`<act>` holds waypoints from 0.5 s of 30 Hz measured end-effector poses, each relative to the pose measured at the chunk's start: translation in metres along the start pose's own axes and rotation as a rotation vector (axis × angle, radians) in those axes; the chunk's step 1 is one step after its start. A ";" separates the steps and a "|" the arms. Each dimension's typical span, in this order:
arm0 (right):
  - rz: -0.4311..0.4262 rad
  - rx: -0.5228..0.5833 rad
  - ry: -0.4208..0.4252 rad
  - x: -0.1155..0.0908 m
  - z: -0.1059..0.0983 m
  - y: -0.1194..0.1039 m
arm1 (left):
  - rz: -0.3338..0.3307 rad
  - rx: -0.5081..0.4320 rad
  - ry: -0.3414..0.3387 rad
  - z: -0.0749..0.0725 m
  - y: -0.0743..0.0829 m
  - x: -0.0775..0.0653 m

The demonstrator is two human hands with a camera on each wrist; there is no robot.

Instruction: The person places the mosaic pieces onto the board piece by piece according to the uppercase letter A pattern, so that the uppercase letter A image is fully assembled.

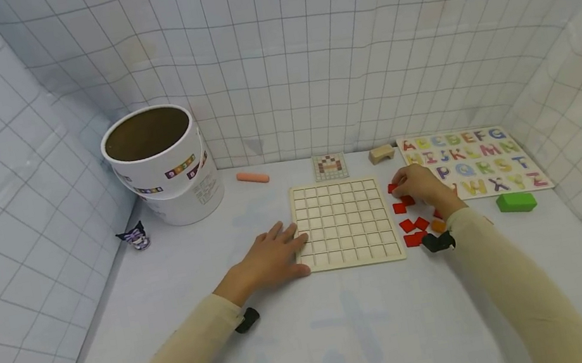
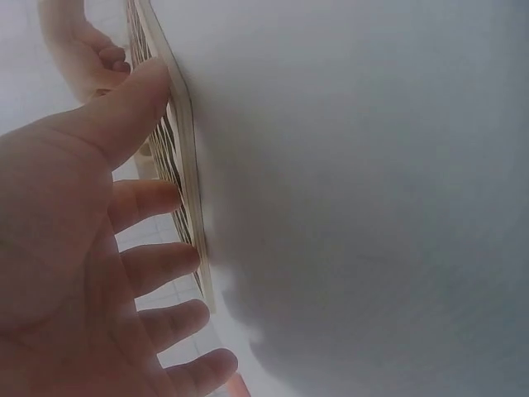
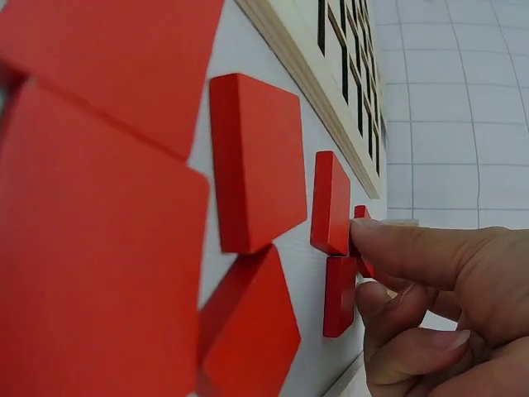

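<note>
A pale wooden grid board (image 1: 347, 223) lies flat on the table, its squares bare. My left hand (image 1: 275, 258) is spread at the board's left side, fingertips on its edge; the left wrist view shows the straight fingers (image 2: 169, 269) along that edge. To the right of the board lie several red square tiles (image 1: 399, 208). Over the farthest of them is my right hand (image 1: 420, 184), pinching a red tile (image 3: 362, 217) by the board's far right corner. The thumb shows on that tile in the right wrist view, while the index fingertip is mostly hidden behind it.
Behind the board are a small pattern card (image 1: 329, 166), a wooden block (image 1: 381, 154) and an orange stick (image 1: 252, 177). An alphabet board (image 1: 471, 154) and a green block (image 1: 516, 202) lie right. At left stand a white bucket (image 1: 176, 188) and a small figurine (image 1: 136, 237).
</note>
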State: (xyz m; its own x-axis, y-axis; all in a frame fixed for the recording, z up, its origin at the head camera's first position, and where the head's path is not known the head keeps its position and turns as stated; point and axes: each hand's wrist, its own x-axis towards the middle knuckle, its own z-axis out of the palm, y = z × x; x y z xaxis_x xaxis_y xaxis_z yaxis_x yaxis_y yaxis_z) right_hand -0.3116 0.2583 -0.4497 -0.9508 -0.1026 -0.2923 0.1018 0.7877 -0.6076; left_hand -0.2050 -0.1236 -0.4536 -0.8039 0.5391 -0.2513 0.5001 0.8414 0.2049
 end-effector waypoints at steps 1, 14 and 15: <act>0.001 0.003 0.003 0.000 0.000 0.000 | 0.002 0.007 0.002 0.000 0.000 0.000; 0.060 0.352 0.029 0.013 -0.001 0.009 | 0.037 0.044 0.013 0.002 -0.004 0.002; 0.047 0.376 0.029 0.013 -0.001 0.009 | 0.036 0.051 0.013 0.003 -0.004 0.002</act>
State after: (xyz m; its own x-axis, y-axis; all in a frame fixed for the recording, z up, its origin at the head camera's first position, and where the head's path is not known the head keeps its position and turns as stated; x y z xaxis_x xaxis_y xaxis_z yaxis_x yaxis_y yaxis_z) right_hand -0.3237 0.2647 -0.4584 -0.9498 -0.0498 -0.3087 0.2409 0.5128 -0.8240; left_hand -0.2081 -0.1260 -0.4578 -0.7892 0.5684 -0.2324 0.5439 0.8227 0.1651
